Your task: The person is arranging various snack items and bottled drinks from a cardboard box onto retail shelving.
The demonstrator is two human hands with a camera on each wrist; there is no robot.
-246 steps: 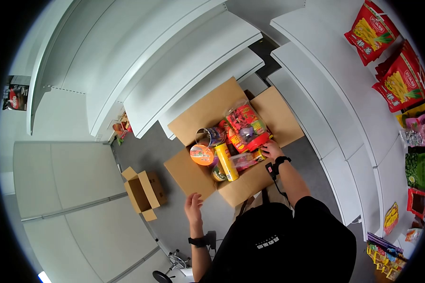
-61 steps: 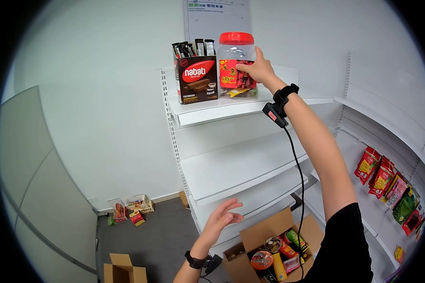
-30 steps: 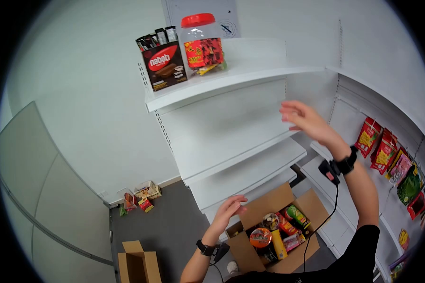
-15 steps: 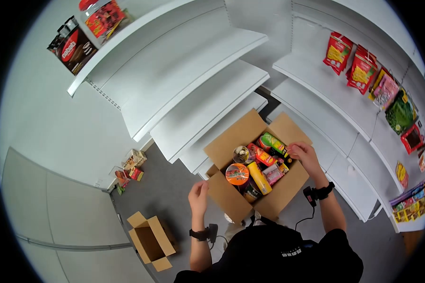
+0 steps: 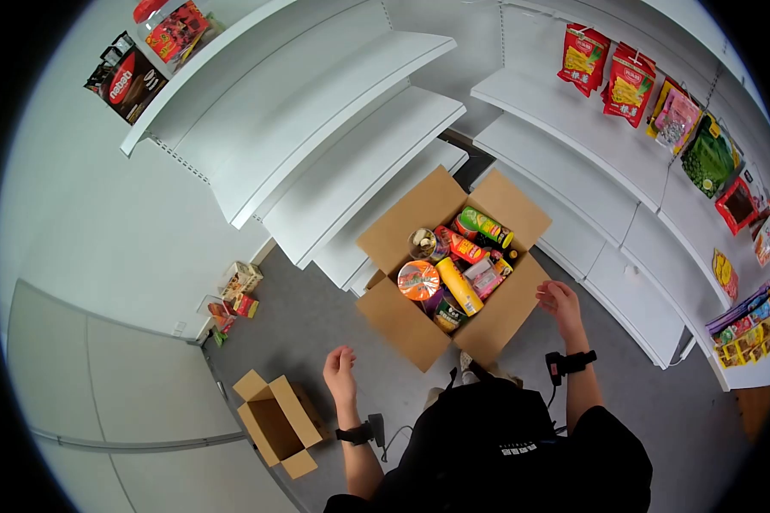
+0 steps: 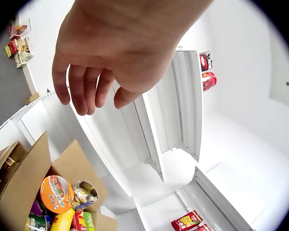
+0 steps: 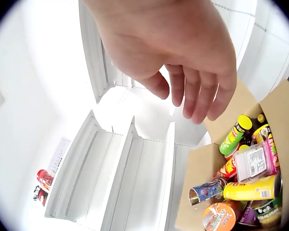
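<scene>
My left hand (image 5: 340,374) hangs loosely curled with nothing in it, left of the open cardboard box (image 5: 419,338). Beyond the box's right flap, my right hand (image 5: 559,303) is likewise relaxed and holds nothing. Packed in the box are an orange-lidded noodle bowl (image 5: 418,280), a yellow canister (image 5: 459,287), a green chip can (image 7: 235,134), a clear plastic pack (image 7: 253,162) and several other snacks. On the top shelf at upper left, a red-lidded clear jar (image 5: 176,34) stands beside a dark Nabati wafer box (image 5: 128,83).
White shelves (image 5: 342,81) rise behind the carton. Red snack bags (image 5: 630,85) and other packets hang along the right-hand shelving. A smaller open carton (image 5: 275,421) sits on the grey floor at left, with several packages (image 5: 239,282) near the wall.
The jar has gone from the big box to the top shelf beside the wafer box, released by my right hand. Both hands have since come down, and the view has tilted toward the floor.
</scene>
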